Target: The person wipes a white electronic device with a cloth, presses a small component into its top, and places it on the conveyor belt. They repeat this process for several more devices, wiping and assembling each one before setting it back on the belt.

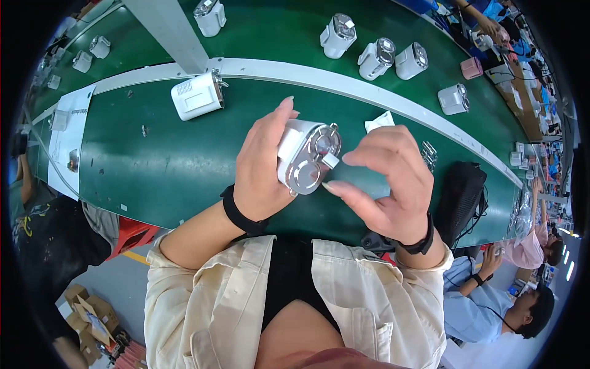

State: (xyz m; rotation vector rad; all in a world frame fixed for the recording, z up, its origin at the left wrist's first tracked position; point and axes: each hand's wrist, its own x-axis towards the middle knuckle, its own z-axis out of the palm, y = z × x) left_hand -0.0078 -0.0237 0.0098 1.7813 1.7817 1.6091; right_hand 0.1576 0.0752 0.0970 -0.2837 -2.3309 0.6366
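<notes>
My left hand (261, 160) is closed around the side of a white plastic housing (301, 158), holding it above the green table. The housing's shiny chrome end carries two round parts, small metal clasps at its edges and a white tab (330, 161); this end is turned toward my right hand (399, 178). Thumb and fingers of the right hand are curved and apart, close to the tab, with nothing visible between them. To the left beyond my left hand, a second white housing (196, 97) lies on its side on the table.
Beyond a white rail (276, 69), several similar housings (338, 37) stand on a green surface. A grey post (172, 37) rises at the rail. Wire clips (429, 156), a white packet (379, 121) and a black case (460, 200) lie right; paper sheets (70, 141) lie left. Other people sit on both sides.
</notes>
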